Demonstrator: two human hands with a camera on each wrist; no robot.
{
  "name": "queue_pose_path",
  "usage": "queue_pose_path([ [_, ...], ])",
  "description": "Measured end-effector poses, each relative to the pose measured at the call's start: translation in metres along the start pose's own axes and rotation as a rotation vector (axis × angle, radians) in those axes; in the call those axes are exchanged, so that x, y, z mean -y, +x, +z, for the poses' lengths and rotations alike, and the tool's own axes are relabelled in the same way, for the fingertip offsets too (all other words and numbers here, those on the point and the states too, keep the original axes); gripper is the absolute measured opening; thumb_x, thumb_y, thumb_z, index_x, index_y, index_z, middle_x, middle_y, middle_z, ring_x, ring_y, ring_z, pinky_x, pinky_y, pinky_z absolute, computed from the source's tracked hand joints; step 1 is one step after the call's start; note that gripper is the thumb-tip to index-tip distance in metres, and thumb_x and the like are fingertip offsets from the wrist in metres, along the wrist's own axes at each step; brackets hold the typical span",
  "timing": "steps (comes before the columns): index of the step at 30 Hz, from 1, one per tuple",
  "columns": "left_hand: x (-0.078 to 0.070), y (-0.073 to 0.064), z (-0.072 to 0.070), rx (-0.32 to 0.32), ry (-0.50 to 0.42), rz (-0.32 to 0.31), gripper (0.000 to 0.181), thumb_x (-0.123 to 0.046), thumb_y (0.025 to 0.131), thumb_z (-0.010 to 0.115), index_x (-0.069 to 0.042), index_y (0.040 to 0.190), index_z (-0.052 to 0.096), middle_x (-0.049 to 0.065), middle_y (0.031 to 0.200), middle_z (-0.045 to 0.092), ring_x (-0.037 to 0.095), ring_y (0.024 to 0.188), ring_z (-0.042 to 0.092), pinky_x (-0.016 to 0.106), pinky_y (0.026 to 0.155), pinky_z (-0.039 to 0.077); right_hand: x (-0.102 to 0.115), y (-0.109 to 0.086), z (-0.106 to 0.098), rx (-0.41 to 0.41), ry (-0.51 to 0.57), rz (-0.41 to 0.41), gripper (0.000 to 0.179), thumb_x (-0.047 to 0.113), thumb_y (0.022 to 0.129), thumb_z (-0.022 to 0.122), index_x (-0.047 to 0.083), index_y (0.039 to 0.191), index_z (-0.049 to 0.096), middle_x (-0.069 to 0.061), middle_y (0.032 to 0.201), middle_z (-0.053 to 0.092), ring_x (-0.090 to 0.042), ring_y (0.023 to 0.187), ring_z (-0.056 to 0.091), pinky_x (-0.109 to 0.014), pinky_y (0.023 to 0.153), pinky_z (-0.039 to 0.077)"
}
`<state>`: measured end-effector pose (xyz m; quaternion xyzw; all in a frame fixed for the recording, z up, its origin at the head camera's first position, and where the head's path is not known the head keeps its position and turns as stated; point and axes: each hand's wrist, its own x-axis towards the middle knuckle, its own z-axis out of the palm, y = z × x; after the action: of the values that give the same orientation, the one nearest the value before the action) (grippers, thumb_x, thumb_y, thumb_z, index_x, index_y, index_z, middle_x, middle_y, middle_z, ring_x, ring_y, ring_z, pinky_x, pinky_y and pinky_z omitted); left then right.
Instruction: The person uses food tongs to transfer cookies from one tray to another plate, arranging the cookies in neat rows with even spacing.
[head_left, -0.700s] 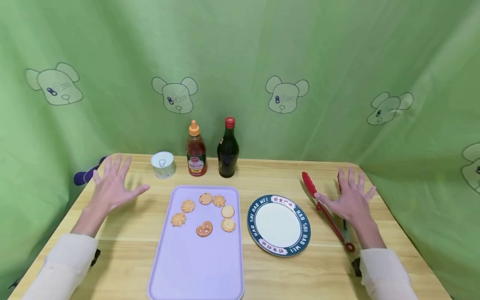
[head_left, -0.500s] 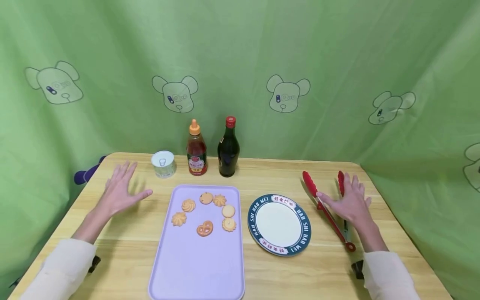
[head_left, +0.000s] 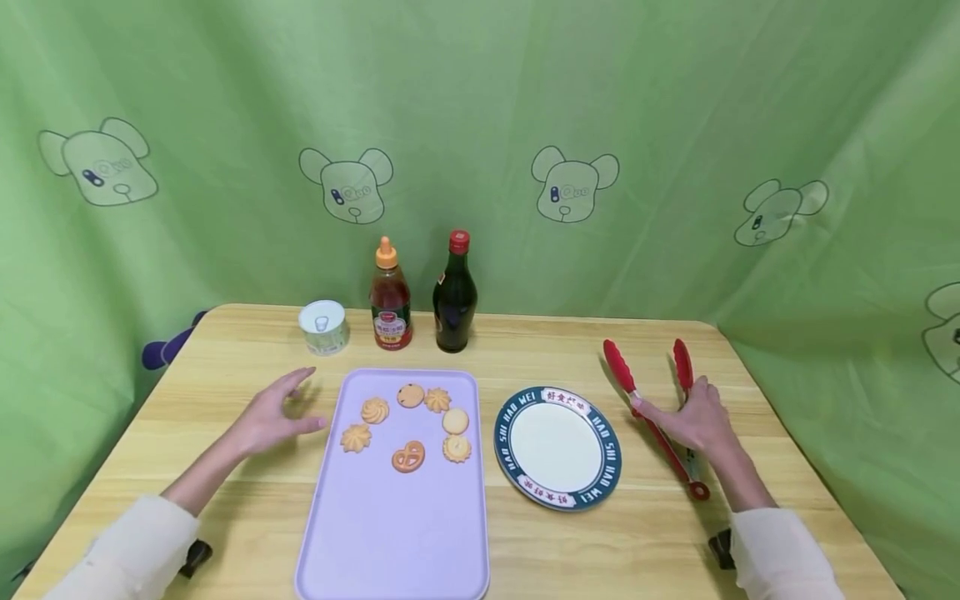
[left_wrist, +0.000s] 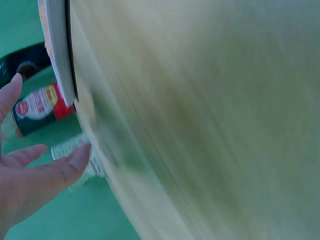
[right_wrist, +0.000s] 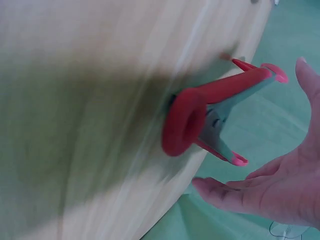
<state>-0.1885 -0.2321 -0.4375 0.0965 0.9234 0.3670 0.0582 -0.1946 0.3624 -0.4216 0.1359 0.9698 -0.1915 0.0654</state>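
My left hand hovers over the table just left of the lilac tray, thumb and fingers spread apart with nothing between them. Several cookies and a pretzel-shaped biscuit lie on the tray's far half. At the right, my right hand is above a pair of red-handled tongs, which lie with their arms spread. The right wrist view shows a gap between the fingers and the tongs' ring end. A white plate with a dark teal rim sits between tray and tongs.
Along the back edge stand a tin can, a sauce bottle with an orange cap and a dark bottle with a red cap. A green curtain hangs behind the wooden table.
My left hand has moved right and nearer to me, toward the tray, its fingers bending inward. The right hand has lowered toward the tongs, its fingers less spread. Tray, plate and tongs stay put.
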Motion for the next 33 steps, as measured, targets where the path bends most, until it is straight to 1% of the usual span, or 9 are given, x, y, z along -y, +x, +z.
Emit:
queue_pose_path([
  [3,0.000,-0.001,0.008,0.021,-0.029,0.002,0.090,-0.030,0.074,0.078,0.001,0.145,0.031,0.029,0.132,0.048,0.039,0.108,0.055,0.056,0.090,0.048,0.001,-0.001,0.004,0.012,-0.029,0.046,0.132,0.077,0.071,0.056,-0.025,0.137,0.003,-0.047,0.128,0.024,-0.056,0.107,0.039,-0.063,0.083,0.048],
  [5,0.000,-0.003,0.012,0.037,-0.051,0.005,0.091,-0.027,0.071,0.080,0.001,0.144,0.033,0.027,0.128,0.051,0.031,0.100,0.058,0.048,0.085,0.051,0.001,-0.001,0.007,0.009,-0.050,0.067,0.132,0.077,0.070,0.057,-0.027,0.134,0.008,-0.045,0.120,0.030,-0.051,0.097,0.041,-0.057,0.075,0.051],
  [8,0.000,-0.006,0.018,0.064,-0.092,-0.002,0.092,-0.023,0.068,0.083,0.000,0.143,0.035,0.026,0.131,0.050,0.024,0.094,0.058,0.039,0.081,0.052,0.000,0.001,0.011,0.011,-0.066,0.088,0.130,0.077,0.069,0.058,-0.029,0.131,0.013,-0.042,0.111,0.033,-0.045,0.089,0.043,-0.047,0.063,0.052],
  [12,-0.005,-0.007,0.024,0.099,-0.155,-0.013,0.093,-0.017,0.065,0.083,0.002,0.142,0.036,0.027,0.133,0.047,0.023,0.092,0.058,0.030,0.073,0.052,-0.003,0.002,0.015,0.020,-0.045,0.125,0.129,0.077,0.067,0.061,-0.028,0.129,0.016,-0.038,0.107,0.034,-0.042,0.085,0.044,-0.036,0.053,0.048],
  [15,-0.009,-0.008,0.027,0.114,-0.187,-0.029,0.093,-0.013,0.064,0.083,0.003,0.142,0.035,0.026,0.129,0.049,0.023,0.092,0.058,0.028,0.069,0.053,-0.004,0.003,0.017,0.020,-0.008,0.142,0.128,0.075,0.066,0.064,-0.026,0.129,0.018,-0.037,0.105,0.036,-0.040,0.082,0.046,-0.031,0.050,0.045],
  [20,-0.011,-0.010,0.033,0.119,-0.224,-0.057,0.094,-0.004,0.061,0.082,0.004,0.142,0.034,0.023,0.126,0.049,0.023,0.092,0.057,0.025,0.066,0.054,-0.005,0.005,0.019,-0.001,0.043,0.119,0.111,0.068,0.068,0.069,-0.023,0.120,0.031,-0.030,0.094,0.040,-0.032,0.069,0.049,-0.029,0.047,0.040],
  [23,-0.012,-0.011,0.036,0.113,-0.219,-0.070,0.093,0.002,0.059,0.081,0.004,0.141,0.036,0.022,0.122,0.049,0.022,0.091,0.056,0.023,0.066,0.054,-0.005,0.006,0.018,-0.012,0.043,0.099,0.105,0.067,0.070,0.068,-0.022,0.115,0.036,-0.028,0.091,0.041,-0.029,0.066,0.048,-0.029,0.046,0.039],
  [26,-0.014,-0.012,0.037,0.110,-0.198,-0.069,0.089,0.005,0.059,0.080,0.005,0.138,0.040,0.021,0.119,0.050,0.022,0.090,0.056,0.022,0.065,0.053,-0.006,0.006,0.017,-0.031,0.044,0.086,0.104,0.068,0.072,0.065,-0.023,0.115,0.036,-0.030,0.093,0.042,-0.032,0.070,0.048,-0.029,0.049,0.039],
  [33,-0.016,-0.012,0.039,0.107,-0.151,-0.077,0.082,0.005,0.059,0.080,0.007,0.134,0.045,0.019,0.113,0.052,0.020,0.085,0.055,0.023,0.060,0.052,-0.002,0.006,0.013,-0.138,0.087,0.028,0.099,0.074,0.073,0.058,-0.016,0.109,0.042,-0.027,0.093,0.047,-0.030,0.071,0.050,-0.028,0.048,0.040],
])
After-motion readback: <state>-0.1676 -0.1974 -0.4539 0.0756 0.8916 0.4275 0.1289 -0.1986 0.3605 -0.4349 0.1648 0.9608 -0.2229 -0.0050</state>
